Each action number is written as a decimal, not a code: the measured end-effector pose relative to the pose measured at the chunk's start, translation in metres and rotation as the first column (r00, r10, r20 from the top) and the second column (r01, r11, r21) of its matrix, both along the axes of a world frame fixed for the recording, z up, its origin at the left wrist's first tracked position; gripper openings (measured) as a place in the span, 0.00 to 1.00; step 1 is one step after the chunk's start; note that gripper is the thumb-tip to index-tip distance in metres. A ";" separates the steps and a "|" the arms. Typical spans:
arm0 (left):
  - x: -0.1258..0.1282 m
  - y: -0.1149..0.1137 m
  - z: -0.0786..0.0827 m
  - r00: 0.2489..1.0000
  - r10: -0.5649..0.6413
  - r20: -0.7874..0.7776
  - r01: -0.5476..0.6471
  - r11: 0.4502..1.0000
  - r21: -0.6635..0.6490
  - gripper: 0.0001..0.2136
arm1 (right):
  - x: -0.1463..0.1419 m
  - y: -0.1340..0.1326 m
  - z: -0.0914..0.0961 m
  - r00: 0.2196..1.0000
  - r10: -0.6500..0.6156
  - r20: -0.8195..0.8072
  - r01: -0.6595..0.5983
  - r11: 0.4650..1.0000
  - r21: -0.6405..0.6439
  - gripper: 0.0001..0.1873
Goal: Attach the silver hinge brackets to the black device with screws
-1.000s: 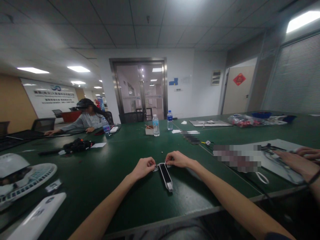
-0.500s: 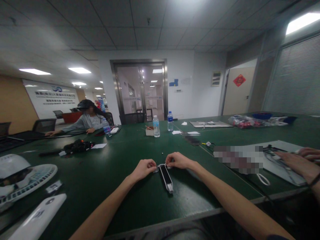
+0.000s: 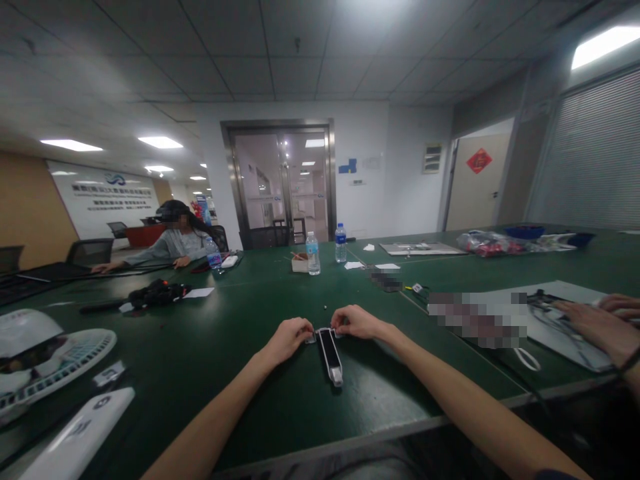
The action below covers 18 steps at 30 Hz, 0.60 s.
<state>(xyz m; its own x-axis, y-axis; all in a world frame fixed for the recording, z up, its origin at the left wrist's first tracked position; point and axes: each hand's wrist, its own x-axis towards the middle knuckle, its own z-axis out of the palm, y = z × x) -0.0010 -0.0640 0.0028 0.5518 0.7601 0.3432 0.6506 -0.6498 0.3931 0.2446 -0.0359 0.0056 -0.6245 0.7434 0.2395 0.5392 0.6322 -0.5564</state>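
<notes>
On the green table [image 3: 280,400] in front of me lies a slim device [image 3: 329,353] with a white rim, a long black face and a pale, narrow near end. My left hand [image 3: 291,333] is at the left of its far end, fingers pinched on a small pale, see-through flap [image 3: 311,338]. On the other side, my right hand [image 3: 356,322] has thumb and forefinger closed at the far right corner. What these right fingertips hold is too small and partly hidden to make out.
Beyond my hands stand water bottles [image 3: 313,253] and a small box [image 3: 300,265]. At left lie a white fan-like grille [image 3: 85,357] and a white panel [image 3: 80,433]. Another person's hands [image 3: 595,327] work over a white board [image 3: 565,293] at right. A person [image 3: 183,240] sits far left.
The near end of the device has swung slightly left. My left fingers have shifted a little; my right hand stays nearly in place.
</notes>
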 end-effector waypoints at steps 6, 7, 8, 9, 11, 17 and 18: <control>0.000 0.000 -0.002 0.999 -0.007 0.032 0.007 1.000 0.002 0.07 | -0.001 0.000 -0.002 1.000 -0.005 -0.001 0.005 1.000 0.008 0.07; 0.000 0.000 -0.002 0.999 -0.010 0.039 0.010 1.000 0.000 0.07 | -0.001 0.000 -0.003 1.000 -0.008 0.001 0.008 1.000 0.008 0.07; 0.000 0.001 -0.003 0.999 -0.011 0.046 0.011 1.000 -0.002 0.07 | -0.001 0.002 -0.004 1.000 -0.012 0.006 0.012 1.000 0.010 0.07; 0.001 0.001 -0.003 0.999 -0.012 0.053 0.012 1.000 -0.004 0.07 | -0.001 0.003 -0.005 1.000 -0.016 0.010 0.015 1.000 0.014 0.07; 0.001 0.003 -0.005 0.998 -0.012 0.066 0.013 1.000 -0.008 0.06 | -0.001 0.004 -0.006 1.000 -0.022 0.016 0.021 0.999 0.024 0.07; -0.001 0.006 -0.008 0.997 -0.032 0.074 0.033 0.999 -0.021 0.07 | -0.001 0.004 -0.006 1.000 -0.009 0.009 0.008 1.000 0.018 0.06; -0.002 0.007 -0.008 0.997 -0.037 0.069 0.038 0.999 -0.022 0.07 | -0.001 0.004 -0.007 1.000 -0.006 0.005 0.006 1.000 0.014 0.06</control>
<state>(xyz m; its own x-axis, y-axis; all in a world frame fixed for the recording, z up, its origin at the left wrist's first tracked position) -0.0027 -0.0572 -0.0051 0.5557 0.7475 0.3641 0.5969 -0.6635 0.4511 0.2438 -0.0317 -0.0009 -0.6217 0.7436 0.2462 0.5457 0.6366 -0.5449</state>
